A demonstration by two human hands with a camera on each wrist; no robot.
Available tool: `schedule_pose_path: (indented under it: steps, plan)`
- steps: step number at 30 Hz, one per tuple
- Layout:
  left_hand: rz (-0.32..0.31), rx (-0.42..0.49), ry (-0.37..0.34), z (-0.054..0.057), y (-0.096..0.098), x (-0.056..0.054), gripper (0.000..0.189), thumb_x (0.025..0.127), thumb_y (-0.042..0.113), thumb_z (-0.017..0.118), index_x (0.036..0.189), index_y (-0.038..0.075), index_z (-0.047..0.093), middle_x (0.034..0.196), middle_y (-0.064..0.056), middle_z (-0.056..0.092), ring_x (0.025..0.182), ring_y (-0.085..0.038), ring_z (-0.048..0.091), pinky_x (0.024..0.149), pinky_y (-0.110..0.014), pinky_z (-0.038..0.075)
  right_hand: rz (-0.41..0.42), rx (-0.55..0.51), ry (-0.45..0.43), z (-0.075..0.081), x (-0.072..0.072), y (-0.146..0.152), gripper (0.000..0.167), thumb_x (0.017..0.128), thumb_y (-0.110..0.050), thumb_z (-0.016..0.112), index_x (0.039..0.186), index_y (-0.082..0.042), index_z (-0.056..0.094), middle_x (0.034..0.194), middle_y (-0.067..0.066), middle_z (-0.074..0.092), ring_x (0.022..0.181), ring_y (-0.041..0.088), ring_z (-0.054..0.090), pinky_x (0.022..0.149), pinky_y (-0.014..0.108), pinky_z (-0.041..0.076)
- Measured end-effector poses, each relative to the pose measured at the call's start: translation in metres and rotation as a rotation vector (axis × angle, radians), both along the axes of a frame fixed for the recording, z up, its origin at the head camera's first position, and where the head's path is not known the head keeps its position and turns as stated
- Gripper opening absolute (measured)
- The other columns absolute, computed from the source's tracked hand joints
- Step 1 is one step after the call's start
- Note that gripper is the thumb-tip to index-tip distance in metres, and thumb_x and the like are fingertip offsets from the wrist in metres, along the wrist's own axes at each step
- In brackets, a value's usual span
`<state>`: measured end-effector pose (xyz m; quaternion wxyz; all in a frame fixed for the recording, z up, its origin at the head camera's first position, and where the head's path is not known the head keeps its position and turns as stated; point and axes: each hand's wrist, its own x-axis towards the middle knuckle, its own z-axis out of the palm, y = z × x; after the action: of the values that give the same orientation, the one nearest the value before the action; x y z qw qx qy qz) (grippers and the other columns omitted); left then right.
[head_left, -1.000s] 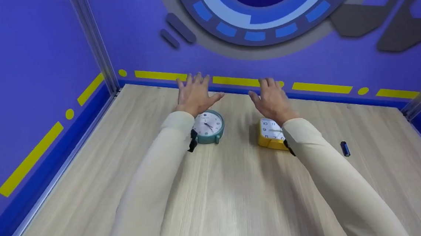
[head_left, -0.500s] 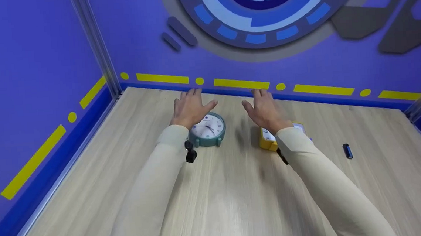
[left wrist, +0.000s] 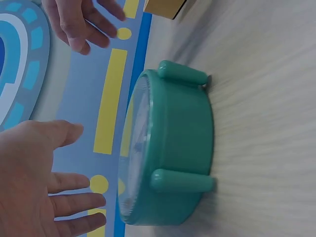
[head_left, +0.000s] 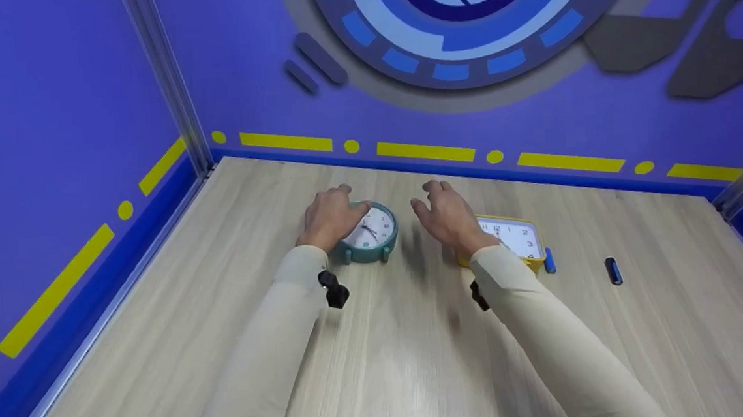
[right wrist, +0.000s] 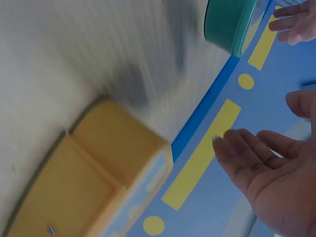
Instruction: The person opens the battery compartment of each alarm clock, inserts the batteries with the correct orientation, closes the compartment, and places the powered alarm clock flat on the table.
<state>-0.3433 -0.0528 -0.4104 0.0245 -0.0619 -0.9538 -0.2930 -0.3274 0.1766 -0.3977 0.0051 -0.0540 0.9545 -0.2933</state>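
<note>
A round green clock [head_left: 373, 231] with two stubby feet lies face up on the table. Above its left part hovers my left hand [head_left: 331, 218], fingers extended and holding nothing. In the left wrist view, that hand [left wrist: 29, 182] is apart from the green clock [left wrist: 180, 138]. To the right lies a yellow square clock [head_left: 514, 238], its white face partly covered by my right hand [head_left: 450, 216]. This hand is raised between the two clocks, fingers loosely bent, with nothing in it. The right wrist view has the hand [right wrist: 276, 168] apart from the yellow clock [right wrist: 89, 177].
A dark blue battery [head_left: 613, 271] lies on the wooden table [head_left: 382, 365] at the right. A small blue piece [head_left: 550, 261] is beside the yellow clock's right edge. Blue-purple walls [head_left: 238, 80] bound the table at the back and sides.
Both hands have drawn back from the rear wall toward me and come lower, the right also shifting left. More of the yellow clock's face and the blue piece beside it now show.
</note>
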Motion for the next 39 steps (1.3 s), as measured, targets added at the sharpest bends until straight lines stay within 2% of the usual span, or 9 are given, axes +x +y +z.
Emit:
schedule_pose_path:
  steps: [6, 13, 19, 29, 35, 39]
  plan:
    - [0.031, 0.023, -0.010, -0.009, -0.002, 0.006, 0.060, 0.106, 0.040, 0.063, 0.152, 0.003, 0.055, 0.146, -0.017, 0.061, 0.133, -0.033, 0.058, 0.110, -0.048, 0.046, 0.038, -0.042, -0.026, -0.013, 0.007, -0.008, 0.054, 0.112, -0.035, 0.051, 0.154, -0.001, 0.046, 0.147, 0.021, 0.053, 0.129, 0.034, 0.056, 0.110, 0.049, 0.046]
    - [0.076, 0.082, -0.013, -0.019, -0.004, 0.010, 0.049, 0.108, 0.025, 0.061, 0.152, 0.005, 0.056, 0.149, -0.014, 0.059, 0.140, -0.031, 0.053, 0.113, -0.047, 0.042, 0.047, -0.110, -0.043, -0.022, 0.009, -0.014, 0.046, 0.110, -0.025, 0.050, 0.147, 0.003, 0.054, 0.133, 0.020, 0.062, 0.115, 0.032, 0.059, 0.101, 0.046, 0.050]
    - [0.097, 0.146, -0.037, -0.029, -0.008, 0.011, 0.048, 0.108, 0.021, 0.060, 0.152, 0.003, 0.054, 0.150, -0.016, 0.059, 0.140, -0.031, 0.053, 0.113, -0.047, 0.042, 0.028, -0.159, -0.098, -0.029, 0.008, -0.019, 0.044, 0.108, -0.019, 0.051, 0.147, 0.002, 0.054, 0.137, 0.020, 0.061, 0.120, 0.031, 0.058, 0.106, 0.046, 0.047]
    - [0.177, 0.287, -0.042, -0.038, -0.016, 0.016, 0.052, 0.106, 0.024, 0.063, 0.150, -0.003, 0.054, 0.147, -0.022, 0.059, 0.138, -0.034, 0.055, 0.112, -0.048, 0.043, -0.017, -0.243, -0.168, -0.040, 0.005, -0.033, 0.045, 0.107, -0.020, 0.052, 0.148, -0.001, 0.054, 0.141, 0.019, 0.059, 0.123, 0.030, 0.056, 0.109, 0.046, 0.045]
    - [0.206, 0.312, -0.067, -0.042, -0.017, 0.018, 0.058, 0.106, 0.028, 0.063, 0.151, -0.006, 0.051, 0.146, -0.025, 0.058, 0.137, -0.036, 0.055, 0.112, -0.048, 0.043, -0.028, -0.286, -0.181, -0.043, 0.005, -0.036, 0.048, 0.108, -0.020, 0.051, 0.152, 0.000, 0.050, 0.145, 0.020, 0.057, 0.127, 0.031, 0.055, 0.112, 0.047, 0.043]
    - [0.203, 0.303, -0.052, -0.043, -0.018, 0.018, 0.053, 0.105, 0.029, 0.063, 0.143, -0.008, 0.059, 0.139, -0.024, 0.064, 0.131, -0.035, 0.060, 0.109, -0.049, 0.046, -0.036, -0.307, -0.182, -0.044, 0.005, -0.037, 0.047, 0.108, -0.021, 0.050, 0.150, 0.000, 0.052, 0.143, 0.019, 0.059, 0.125, 0.031, 0.056, 0.112, 0.048, 0.043]
